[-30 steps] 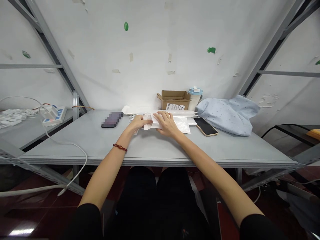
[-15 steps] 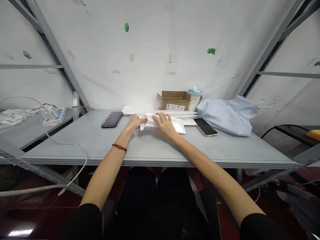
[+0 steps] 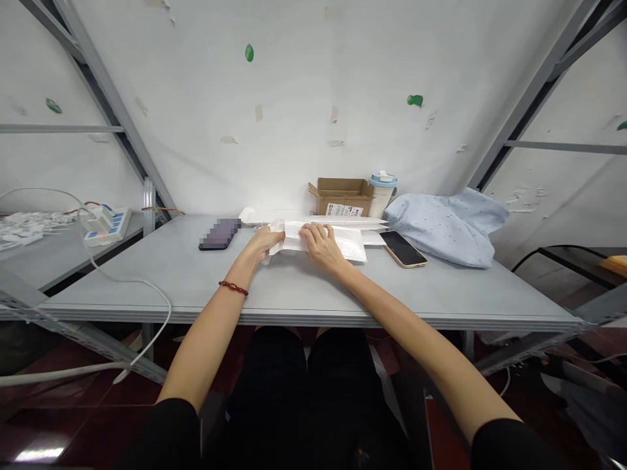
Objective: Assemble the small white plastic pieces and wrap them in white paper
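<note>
A white paper bag point(image 3: 350, 245) lies low over the grey table in front of me, its left end crumpled. My left hand point(image 3: 262, 241) is closed around that left end, with part of the fingers hidden by the white material. On the middle of the bag rests my right hand point(image 3: 321, 246), fingers bent and gripping it from above. Behind the bag lie more flat white sheets or bags point(image 3: 313, 218) in a stack. What is inside the bag, if anything, cannot be seen.
Behind the stack stand an open cardboard box point(image 3: 344, 190) and a cup with a blue lid point(image 3: 382, 194). To the right are a phone point(image 3: 403, 249) and a pale blue cloth point(image 3: 443, 225). A second phone point(image 3: 219, 235) lies left. A power strip point(image 3: 108, 226) sits farther left.
The bag's middle now looks flatter and smoother under my right hand. Its right end has shifted very slightly right. Both hands have stayed nearly in place.
</note>
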A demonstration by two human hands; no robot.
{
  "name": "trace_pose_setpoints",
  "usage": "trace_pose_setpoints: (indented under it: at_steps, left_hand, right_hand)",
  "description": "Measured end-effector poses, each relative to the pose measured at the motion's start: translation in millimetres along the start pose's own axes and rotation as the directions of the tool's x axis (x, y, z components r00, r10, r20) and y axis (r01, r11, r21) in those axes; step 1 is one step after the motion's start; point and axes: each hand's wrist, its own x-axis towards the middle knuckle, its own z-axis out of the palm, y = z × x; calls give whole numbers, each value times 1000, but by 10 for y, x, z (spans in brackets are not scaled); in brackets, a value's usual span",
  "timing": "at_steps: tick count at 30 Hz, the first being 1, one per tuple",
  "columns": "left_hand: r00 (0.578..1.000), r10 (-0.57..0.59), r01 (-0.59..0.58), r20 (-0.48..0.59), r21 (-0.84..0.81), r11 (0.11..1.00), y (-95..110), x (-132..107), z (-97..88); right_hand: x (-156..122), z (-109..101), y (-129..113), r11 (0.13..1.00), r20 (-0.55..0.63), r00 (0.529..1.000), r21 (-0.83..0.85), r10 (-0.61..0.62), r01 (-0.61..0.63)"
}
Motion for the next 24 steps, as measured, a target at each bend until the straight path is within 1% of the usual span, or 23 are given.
trace_pose_setpoints:
  at_steps: [3, 6, 11, 14, 18, 22, 24]
  left_hand:
    - [997, -44, 45, 61, -18, 999, 43, -22, -17]
    - [997, -59, 63, 54, -80, 995, 67, -26, -37]
    - [999, -5, 12, 34, -210, 978, 77, -26, -50]
    - [999, 34, -26, 31, -236, 971, 81, -30, -47]
    - [989, 119, -104, 86, -161, 981, 70, -46, -33]
    - [957, 229, -225, 180, -40, 973, 10, -23, -17]
    - [935, 279, -296, 221, 47, 954, -30, 7, -10]
  right_hand:
    - [1, 24, 35, 1000, -5, 1000, -17, -3, 3]
    - [0, 34, 61, 999, -2, 1000, -43, -4, 4]
    - [0, 15, 74, 998, 41, 999, -55, 7, -4]
    - [3, -8, 80, 999, 75, 997, -41, -2, 5]
    - [10, -29, 94, 1000, 115, 993, -24, 5, -2]
    - [17, -31, 110, 1000, 142, 990, -25, 7, -4]
    - [19, -24, 115, 999, 136, 991, -35, 16, -12]
